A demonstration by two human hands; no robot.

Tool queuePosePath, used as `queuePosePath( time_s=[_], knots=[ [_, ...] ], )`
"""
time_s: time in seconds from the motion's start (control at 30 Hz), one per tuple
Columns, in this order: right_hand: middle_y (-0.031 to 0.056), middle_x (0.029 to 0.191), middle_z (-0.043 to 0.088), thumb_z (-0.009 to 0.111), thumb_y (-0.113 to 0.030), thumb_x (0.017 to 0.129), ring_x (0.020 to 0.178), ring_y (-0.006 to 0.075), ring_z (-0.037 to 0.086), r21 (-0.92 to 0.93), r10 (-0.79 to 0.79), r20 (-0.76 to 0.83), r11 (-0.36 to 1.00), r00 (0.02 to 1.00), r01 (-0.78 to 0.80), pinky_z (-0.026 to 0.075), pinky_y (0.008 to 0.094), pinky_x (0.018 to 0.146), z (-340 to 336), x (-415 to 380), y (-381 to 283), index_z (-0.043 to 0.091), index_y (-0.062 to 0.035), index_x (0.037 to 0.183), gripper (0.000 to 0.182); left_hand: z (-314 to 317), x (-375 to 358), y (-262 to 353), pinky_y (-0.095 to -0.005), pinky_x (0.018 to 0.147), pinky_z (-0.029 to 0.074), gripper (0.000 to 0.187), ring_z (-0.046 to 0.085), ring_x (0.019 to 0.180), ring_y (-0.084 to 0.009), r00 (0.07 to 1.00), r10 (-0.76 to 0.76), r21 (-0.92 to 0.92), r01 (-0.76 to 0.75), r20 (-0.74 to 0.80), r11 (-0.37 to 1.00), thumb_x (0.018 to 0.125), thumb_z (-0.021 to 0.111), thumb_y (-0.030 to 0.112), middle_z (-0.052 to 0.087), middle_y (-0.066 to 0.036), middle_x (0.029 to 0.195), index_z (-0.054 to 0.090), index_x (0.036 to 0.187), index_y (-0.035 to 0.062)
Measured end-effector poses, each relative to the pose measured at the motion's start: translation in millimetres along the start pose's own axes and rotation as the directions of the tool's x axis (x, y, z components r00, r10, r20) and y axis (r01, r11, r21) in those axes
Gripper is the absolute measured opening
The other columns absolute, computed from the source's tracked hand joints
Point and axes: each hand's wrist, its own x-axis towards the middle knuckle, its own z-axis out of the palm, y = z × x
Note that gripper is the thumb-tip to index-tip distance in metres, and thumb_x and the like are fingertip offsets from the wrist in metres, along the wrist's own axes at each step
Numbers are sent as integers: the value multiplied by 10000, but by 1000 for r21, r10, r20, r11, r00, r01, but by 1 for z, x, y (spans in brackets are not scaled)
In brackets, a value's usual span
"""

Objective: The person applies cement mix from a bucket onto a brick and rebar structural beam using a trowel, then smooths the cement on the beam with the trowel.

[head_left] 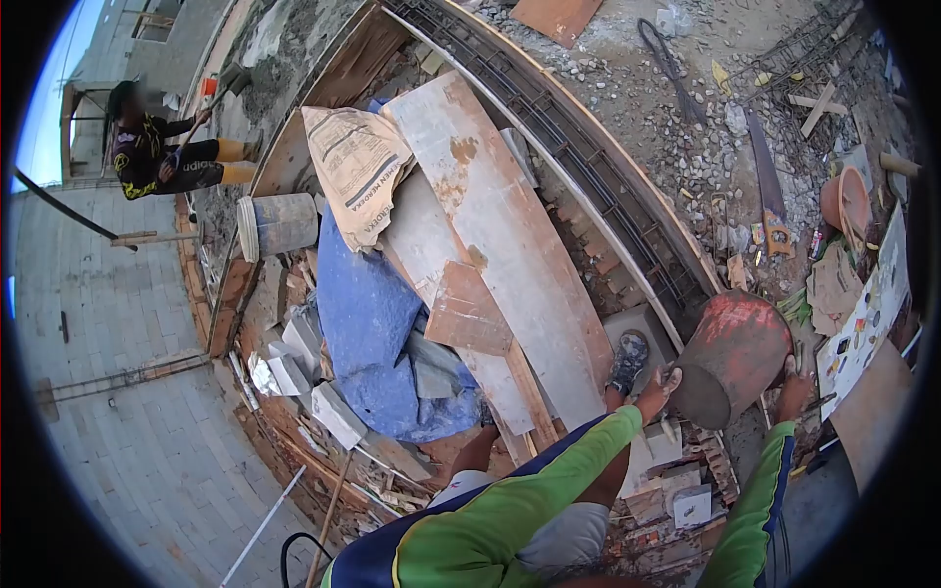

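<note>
A red bucket (742, 338) smeared with grey cement is tilted in front of me, its round grey end toward my legs. My left hand (657, 394) has its fingers curled at the left edge of that round end. On the other side, my right hand (792, 394) presses its fingers against the bucket's right side. The bucket hides part of the right hand's grip. Below the bucket lie broken tiles and blocks (692, 505), and my shoe (629, 361) rests on a grey slab just left of it.
Long boards (510, 235), a paper cement sack (355, 171) and a blue tarp (363, 323) lie ahead. A rebar-filled formwork trench (588, 162) curves past. A handsaw (765, 176) lies right, a white bucket (284, 225) left. Another person (157, 147) holds a long-handled tool.
</note>
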Motion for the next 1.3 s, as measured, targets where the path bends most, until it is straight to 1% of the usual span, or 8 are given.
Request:
queuePosePath(
  time_s=[0.1,0.2,0.33,0.47,0.8,0.9,1.1,1.3],
  knots=[
    [154,1103,640,637,-304,895,942,238,585,128,-340,-198,921,919,368,456,325,838,-27,-72,-49,499,45,1313,562,-56,6,12,-277,1002,341,801,436,1187,-161,997,41,-69,-37,60,997,902,578,523,423,-71,1348,251,1449,38],
    [90,1171,585,648,-299,892,918,129,530,501,-338,31,820,941,277,431,247,797,-67,-173,-113,455,12,1371,602,-118,-49,78,-374,1034,326,793,434,1236,-210,981,108,-116,-90,164,989,897,573,529,360,-47,1435,243,1481,107],
    [30,1084,573,654,-264,889,763,59,488,804,-523,139,556,841,213,418,203,650,-54,-284,-164,367,35,1416,670,-226,-130,91,-577,1027,286,782,404,1311,-328,950,-98,-207,37,-296,978,873,600,509,384,-67,1473,244,1481,169],
    [24,935,549,644,-86,863,755,71,496,918,-681,288,397,673,9,416,191,636,5,-450,-250,148,51,1477,802,-276,-229,69,-416,1034,365,911,382,1326,-293,983,-101,-18,100,-154,995,800,749,312,400,-142,1424,197,1451,-6],
    [74,1126,528,600,18,848,974,132,541,897,-724,197,405,661,176,467,247,843,19,-703,-263,169,17,1480,764,-295,-394,91,-374,1101,294,1023,349,1329,-313,759,648,93,-642,-60,761,659,828,202,413,-197,1376,184,1411,-56],
    [102,1065,584,660,-28,818,947,153,587,873,-669,161,439,725,212,482,287,823,33,-739,-246,351,37,1348,616,-323,-390,41,-346,1097,279,780,427,1238,-276,587,702,416,-566,-404,712,774,723,179,442,-189,1340,283,1381,-37],
    [239,1313,522,645,-166,851,1114,286,588,860,-751,369,499,548,104,458,338,937,43,-816,-228,189,10,1475,793,-469,-407,-4,-343,797,451,421,568,973,-204,892,432,440,-336,-135,832,837,652,227,564,-127,1122,494,1168,19],
    [166,1079,652,607,-135,879,935,197,641,836,-541,285,545,792,72,491,326,847,68,-783,-145,533,15,1239,398,-670,-390,-13,-344,737,536,222,649,869,-174,879,393,680,-115,-270,724,786,656,193,665,-50,982,650,976,78]
  ],
)
